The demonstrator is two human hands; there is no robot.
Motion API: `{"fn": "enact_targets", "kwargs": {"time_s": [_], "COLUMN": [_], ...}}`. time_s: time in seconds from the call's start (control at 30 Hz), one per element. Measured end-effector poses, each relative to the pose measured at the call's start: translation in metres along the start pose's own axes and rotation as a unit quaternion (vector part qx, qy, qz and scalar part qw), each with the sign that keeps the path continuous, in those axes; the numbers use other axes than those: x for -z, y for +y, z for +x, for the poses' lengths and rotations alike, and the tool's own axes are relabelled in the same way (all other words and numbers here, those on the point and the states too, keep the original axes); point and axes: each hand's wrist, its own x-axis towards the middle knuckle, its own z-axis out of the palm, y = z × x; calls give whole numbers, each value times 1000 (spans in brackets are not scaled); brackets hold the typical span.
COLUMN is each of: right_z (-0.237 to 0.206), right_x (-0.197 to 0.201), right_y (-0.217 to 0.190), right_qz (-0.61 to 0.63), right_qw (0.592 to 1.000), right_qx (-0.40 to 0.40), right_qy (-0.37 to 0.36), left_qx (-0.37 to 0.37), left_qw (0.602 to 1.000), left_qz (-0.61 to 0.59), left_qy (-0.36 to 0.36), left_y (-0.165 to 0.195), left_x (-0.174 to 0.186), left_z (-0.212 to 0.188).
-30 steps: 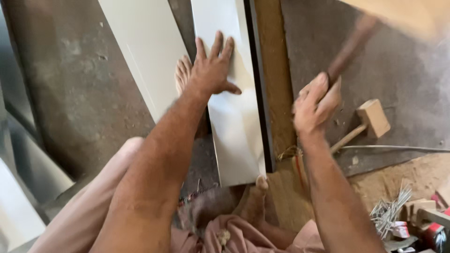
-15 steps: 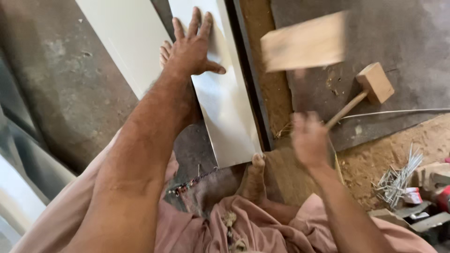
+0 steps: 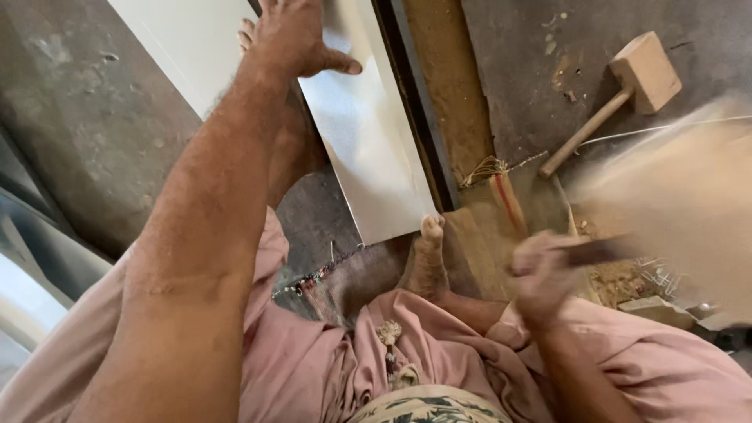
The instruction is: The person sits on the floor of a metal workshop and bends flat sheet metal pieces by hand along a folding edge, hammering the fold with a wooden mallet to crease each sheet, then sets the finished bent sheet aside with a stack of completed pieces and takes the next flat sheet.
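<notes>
Loose pink trousers (image 3: 642, 352), bare forearms

Smooth matt metal sheet (image 3: 368, 157); raw wooden mallet (image 3: 627, 86); rough concrete floor (image 3: 86, 117).

Soft daylight; right hand (image 3: 540, 274) and mallet (image 3: 674, 196) motion-blurred.

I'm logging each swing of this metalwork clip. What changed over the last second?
The right hand swung its wooden mallet up, then down to the right, blurred. The left hand stayed flat on the metal sheet; the spare mallet stayed on the floor.
</notes>
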Motion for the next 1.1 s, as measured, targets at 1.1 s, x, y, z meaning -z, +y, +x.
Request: {"fn": "enact_targets", "kwargs": {"time_s": [1.1], "right_z": [273], "right_x": [-208], "right_y": [-220], "right_qz": [110], "right_qw": [989], "right_qx": [92], "right_qy": [-46], "left_qx": [64], "left_qw": [998], "left_qz": [3], "left_qy": [23], "left_y": [32], "left_x": [46], "left_z": [-5]}}
